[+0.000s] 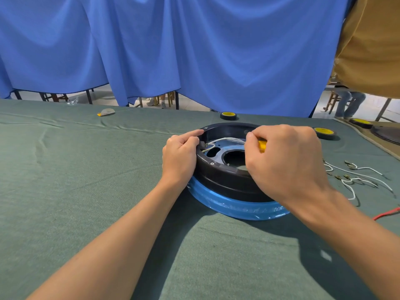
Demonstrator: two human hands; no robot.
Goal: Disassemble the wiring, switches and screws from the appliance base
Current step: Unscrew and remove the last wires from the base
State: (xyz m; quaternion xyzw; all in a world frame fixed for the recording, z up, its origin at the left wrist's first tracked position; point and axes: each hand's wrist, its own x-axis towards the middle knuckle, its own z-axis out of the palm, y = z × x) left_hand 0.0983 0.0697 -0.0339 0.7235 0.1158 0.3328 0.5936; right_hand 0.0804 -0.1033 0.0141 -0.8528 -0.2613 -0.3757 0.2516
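Your right hand (285,161) clenched a yellow tool (262,145) over the base (225,180); your left hand (180,154) curled its fingers over the rim. Pinning the base and driving square would have served you best.

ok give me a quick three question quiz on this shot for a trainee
1. True or false: the left hand grips the rim of the appliance base.
2. The tool in the right hand has a handle that is: A red, B yellow, C green?
3. Fill in: loose white wires lie on the table to the base's ____.
Key: 1 true; 2 B; 3 right.
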